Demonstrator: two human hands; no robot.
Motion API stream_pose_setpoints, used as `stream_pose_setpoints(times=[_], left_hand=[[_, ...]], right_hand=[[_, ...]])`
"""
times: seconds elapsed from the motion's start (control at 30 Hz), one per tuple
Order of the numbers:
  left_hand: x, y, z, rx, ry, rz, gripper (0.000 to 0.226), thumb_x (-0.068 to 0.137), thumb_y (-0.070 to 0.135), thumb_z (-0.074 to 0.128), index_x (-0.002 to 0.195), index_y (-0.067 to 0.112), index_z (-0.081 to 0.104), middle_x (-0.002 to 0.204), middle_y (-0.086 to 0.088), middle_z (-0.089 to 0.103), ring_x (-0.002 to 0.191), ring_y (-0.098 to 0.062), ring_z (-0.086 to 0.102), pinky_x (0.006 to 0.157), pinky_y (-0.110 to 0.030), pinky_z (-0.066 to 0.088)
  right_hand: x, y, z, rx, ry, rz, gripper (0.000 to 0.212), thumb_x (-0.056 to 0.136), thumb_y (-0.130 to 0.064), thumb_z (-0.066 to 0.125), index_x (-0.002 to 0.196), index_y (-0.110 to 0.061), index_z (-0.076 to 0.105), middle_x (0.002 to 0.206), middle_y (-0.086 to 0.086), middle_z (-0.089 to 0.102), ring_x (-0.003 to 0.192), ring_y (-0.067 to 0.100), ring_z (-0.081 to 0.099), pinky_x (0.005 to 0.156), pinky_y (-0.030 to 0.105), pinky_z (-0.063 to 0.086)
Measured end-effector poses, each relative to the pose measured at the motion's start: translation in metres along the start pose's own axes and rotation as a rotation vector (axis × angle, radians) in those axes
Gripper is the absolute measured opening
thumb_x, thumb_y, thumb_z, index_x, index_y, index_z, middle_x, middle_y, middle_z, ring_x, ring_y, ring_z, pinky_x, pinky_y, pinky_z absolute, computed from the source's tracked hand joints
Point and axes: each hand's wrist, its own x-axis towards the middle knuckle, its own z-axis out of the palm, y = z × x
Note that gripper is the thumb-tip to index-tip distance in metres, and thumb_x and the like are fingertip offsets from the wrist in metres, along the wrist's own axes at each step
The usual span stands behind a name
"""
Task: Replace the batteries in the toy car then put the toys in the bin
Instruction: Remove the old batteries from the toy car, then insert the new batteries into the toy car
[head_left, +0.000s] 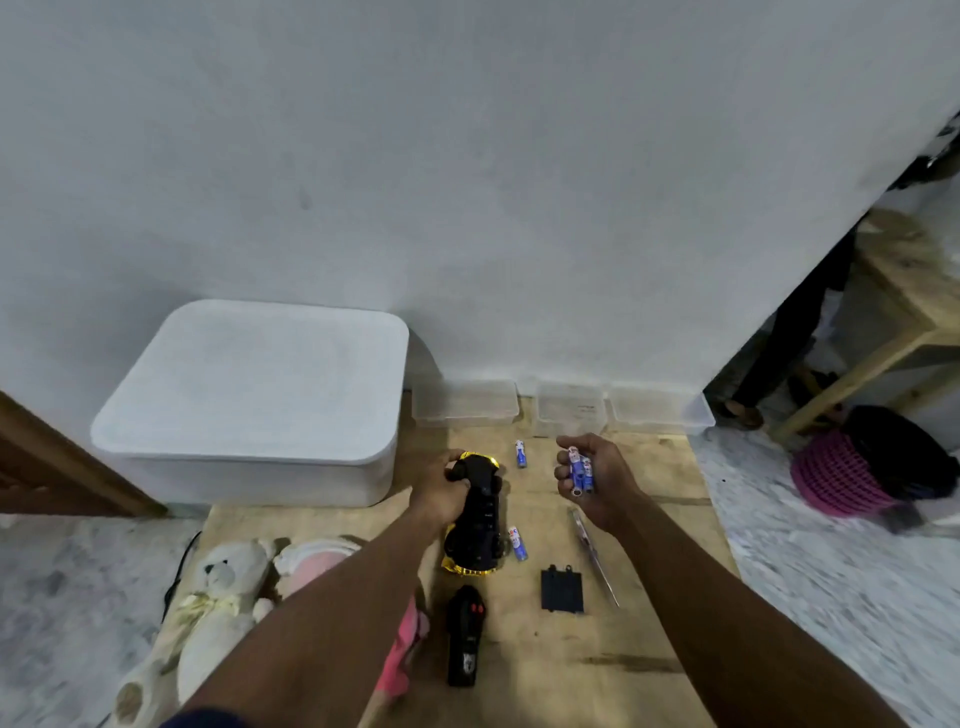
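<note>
The left hand (441, 491) grips the toy car (475, 514), upside down over the wooden board (649, 545), black underside up. The right hand (592, 478) curls shut around several blue batteries (579, 470). One loose battery (520, 453) lies beyond the car, another (517, 542) just beside it. Nearer lie the black battery cover (561, 590), a screwdriver (592, 556) and the remote control (466, 636). A white teddy bear (218, 608) lies left; the lidded white bin (249, 405) stands against the wall.
</note>
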Motion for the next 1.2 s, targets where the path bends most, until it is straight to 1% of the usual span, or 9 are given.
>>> stream_pose_setpoints(times=[0.1,0.23,0.43,0.6,0.73,0.83,0.9,1.03,1.2], left_hand=[[0.014,-0.012,0.003,0.051,0.024,-0.006,0.045,0.085,0.006,0.058,0.114,0.039,0.064,0.118,-0.005,0.067,0.108,-0.029,0.064,0.096,-0.046,0.054],[0.019,-0.016,0.004,0.088,0.017,-0.028,0.048,0.093,0.010,0.057,0.137,0.030,0.056,0.131,-0.006,0.063,0.117,-0.030,0.061,0.103,-0.043,0.050],[0.012,-0.015,-0.008,0.125,-0.031,-0.057,0.063,0.090,0.017,0.064,0.148,0.030,0.043,0.137,-0.007,0.058,0.120,-0.029,0.059,0.104,-0.039,0.049],[-0.007,-0.001,-0.026,0.174,-0.109,-0.023,0.064,0.090,0.009,0.063,0.148,0.026,0.043,0.123,-0.007,0.062,0.110,-0.024,0.062,0.097,-0.029,0.050],[-0.019,0.016,-0.030,0.306,-0.095,0.064,0.062,0.089,0.018,0.064,0.148,0.019,0.043,0.146,-0.003,0.051,0.130,-0.023,0.051,0.106,-0.024,0.040],[-0.030,0.043,-0.028,0.413,-0.097,0.157,0.060,0.092,0.022,0.061,0.149,0.023,0.040,0.147,-0.003,0.049,0.126,-0.019,0.052,0.091,-0.016,0.037],[-0.033,0.063,-0.021,0.435,-0.119,0.228,0.059,0.093,0.018,0.058,0.148,0.025,0.039,0.145,-0.004,0.050,0.122,-0.019,0.054,0.086,-0.018,0.038],[-0.034,0.102,0.008,0.506,-0.164,0.341,0.056,0.089,0.020,0.062,0.142,0.025,0.047,0.139,-0.008,0.055,0.120,-0.025,0.056,0.092,-0.028,0.049],[-0.024,0.146,0.064,0.571,-0.212,0.460,0.042,0.089,0.021,0.061,0.131,0.022,0.057,0.125,-0.007,0.063,0.108,-0.023,0.063,0.087,-0.026,0.049]], right_hand=[[0.011,0.005,-0.008,-0.162,0.044,-0.001,0.011,0.095,-0.019,0.055,0.089,-0.009,0.055,0.065,0.002,0.047,0.044,0.012,0.044,0.036,0.018,0.034],[0.020,0.014,-0.009,-0.433,0.133,-0.061,0.030,0.095,-0.036,0.064,0.083,-0.009,0.057,0.060,0.002,0.047,0.043,0.012,0.041,0.038,0.019,0.032],[0.016,0.021,0.002,-0.545,0.179,-0.113,0.043,0.090,-0.045,0.068,0.067,-0.012,0.052,0.053,0.002,0.046,0.040,0.012,0.039,0.039,0.019,0.032],[0.003,0.018,0.012,-0.601,0.186,-0.175,0.046,0.089,-0.043,0.069,0.060,-0.012,0.051,0.051,0.002,0.043,0.039,0.013,0.033,0.040,0.020,0.028],[-0.013,0.013,0.013,-0.681,0.216,-0.257,0.047,0.087,-0.042,0.072,0.058,-0.011,0.052,0.052,0.004,0.044,0.038,0.013,0.031,0.041,0.020,0.026],[-0.028,0.006,0.007,-0.790,0.280,-0.362,0.046,0.085,-0.040,0.074,0.057,-0.008,0.057,0.049,0.002,0.050,0.035,0.012,0.038,0.039,0.020,0.032],[-0.039,-0.002,-0.004,-0.854,0.327,-0.425,0.043,0.084,-0.037,0.076,0.055,-0.012,0.056,0.045,0.001,0.050,0.035,0.015,0.043,0.038,0.022,0.036],[-0.045,-0.026,-0.041,-1.046,0.443,-0.493,0.034,0.078,-0.035,0.081,0.055,-0.018,0.063,0.049,0.004,0.059,0.041,0.022,0.056,0.038,0.019,0.040],[-0.024,-0.073,-0.092,-1.165,0.522,-0.425,0.023,0.071,-0.029,0.086,0.062,-0.020,0.067,0.064,-0.004,0.065,0.057,0.009,0.058,0.054,0.019,0.042]])
